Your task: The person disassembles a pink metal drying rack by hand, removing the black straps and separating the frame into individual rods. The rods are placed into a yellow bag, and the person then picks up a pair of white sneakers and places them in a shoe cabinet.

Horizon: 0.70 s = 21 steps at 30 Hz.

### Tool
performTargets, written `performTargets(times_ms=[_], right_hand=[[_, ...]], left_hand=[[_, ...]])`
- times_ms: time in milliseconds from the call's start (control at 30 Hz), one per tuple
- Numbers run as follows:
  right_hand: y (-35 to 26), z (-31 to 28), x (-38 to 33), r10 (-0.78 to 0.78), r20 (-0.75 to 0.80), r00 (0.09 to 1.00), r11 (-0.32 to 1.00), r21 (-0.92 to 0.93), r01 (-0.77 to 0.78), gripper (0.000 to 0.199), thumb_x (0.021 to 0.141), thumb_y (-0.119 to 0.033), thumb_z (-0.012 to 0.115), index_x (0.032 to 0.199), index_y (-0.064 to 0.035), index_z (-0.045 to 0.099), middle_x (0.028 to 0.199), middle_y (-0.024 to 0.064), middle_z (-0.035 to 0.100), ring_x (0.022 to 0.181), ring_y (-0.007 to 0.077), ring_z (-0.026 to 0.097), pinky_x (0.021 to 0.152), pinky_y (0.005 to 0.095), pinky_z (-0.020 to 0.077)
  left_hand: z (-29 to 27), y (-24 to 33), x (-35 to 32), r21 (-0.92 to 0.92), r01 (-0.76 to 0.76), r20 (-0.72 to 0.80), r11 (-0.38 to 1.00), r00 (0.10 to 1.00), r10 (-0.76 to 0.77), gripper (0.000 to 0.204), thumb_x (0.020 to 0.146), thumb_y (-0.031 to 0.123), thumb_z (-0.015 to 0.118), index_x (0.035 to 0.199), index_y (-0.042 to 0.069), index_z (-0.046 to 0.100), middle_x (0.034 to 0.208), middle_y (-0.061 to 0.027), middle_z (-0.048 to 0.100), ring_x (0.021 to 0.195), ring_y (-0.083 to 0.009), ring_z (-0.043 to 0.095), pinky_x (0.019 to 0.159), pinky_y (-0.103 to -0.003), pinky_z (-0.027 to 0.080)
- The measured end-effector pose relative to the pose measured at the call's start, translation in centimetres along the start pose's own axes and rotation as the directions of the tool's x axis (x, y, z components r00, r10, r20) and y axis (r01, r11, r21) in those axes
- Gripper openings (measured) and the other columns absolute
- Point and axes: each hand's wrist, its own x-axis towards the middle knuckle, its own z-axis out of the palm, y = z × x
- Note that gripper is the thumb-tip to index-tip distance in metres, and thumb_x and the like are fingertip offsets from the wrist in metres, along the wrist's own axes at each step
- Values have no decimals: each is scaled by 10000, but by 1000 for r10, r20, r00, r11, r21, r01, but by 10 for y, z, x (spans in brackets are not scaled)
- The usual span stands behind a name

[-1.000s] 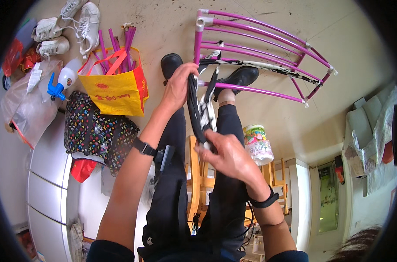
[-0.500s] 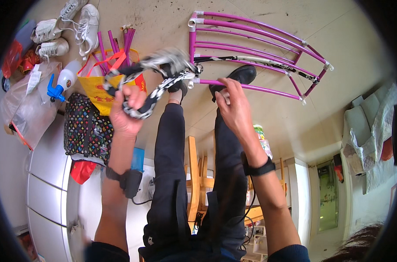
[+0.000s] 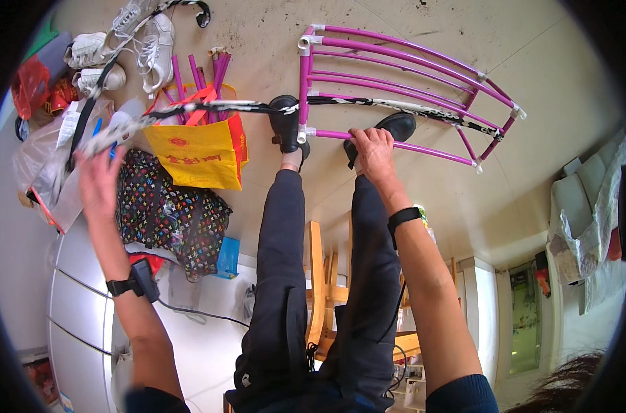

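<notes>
A frame of purple tubes [image 3: 395,69] with white corner joints lies on the floor at upper right. Its near tube [image 3: 430,149] is gripped by my right hand [image 3: 373,153], fingers curled over it beside my shoe. Along the frame's inside runs a black-and-white fabric strip [image 3: 229,105], woven round a far-right tube. The strip leaves the frame's left side and stretches to my left hand [image 3: 98,180], which holds it, blurred by motion. Past that hand, its free end curves up over the white shoes.
A yellow bag [image 3: 201,153] with more purple tubes stands left of my feet, a patterned black bag [image 3: 168,210] nearer me. White shoes [image 3: 154,51] and plastic bags are at far left. Wooden legs [image 3: 316,282] show between my legs; grey padded pieces in plastic [image 3: 575,213] lie at right.
My left hand has swung out left and the bundled strip has spread into a long line. My right hand has come down onto the near tube.
</notes>
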Motion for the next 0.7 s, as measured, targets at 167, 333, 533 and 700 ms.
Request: performTargets(times_ms=[167, 333, 533, 700], right_hand=[[2, -1, 12, 109, 33, 993, 973, 202, -114, 253, 888, -219, 588, 1134, -166, 619, 961, 87, 610, 971, 296, 555, 928, 439, 349], [4, 7, 23, 133, 49, 990, 967, 211, -140, 275, 872, -238, 606, 1140, -178, 619, 966, 80, 621, 977, 276, 562, 940, 451, 312], [5, 15, 20, 123, -29, 992, 973, 202, -115, 210, 848, -260, 626, 1018, -144, 667, 847, 44, 636, 984, 248, 560, 958, 435, 284], [12, 12, 20, 270, -90, 959, 853, 485, -194, 158, 832, -132, 625, 978, -76, 647, 835, 97, 621, 897, 276, 594, 853, 397, 422]], left_hand=[[126, -136, -7, 588, 78, 262, 805, 923, -282, 532, 915, 131, 558, 1418, 118, 384, 1332, -94, 505, 960, -171, 624, 794, -316, 546], [193, -240, 7, 669, -233, 496, 706, 848, -190, 365, 896, 71, 505, 1257, 91, 554, 1163, -142, 610, 893, -243, 648, 768, -342, 528], [197, -308, 49, 875, -392, 397, 285, 917, 43, 231, 839, 35, 534, 1035, 54, 656, 970, -213, 622, 915, -361, 612, 781, -412, 491], [213, -300, 46, 789, -386, 354, 479, 922, 159, 345, 842, 71, 530, 1179, 96, 598, 1100, -179, 615, 929, -347, 619, 797, -408, 492]])
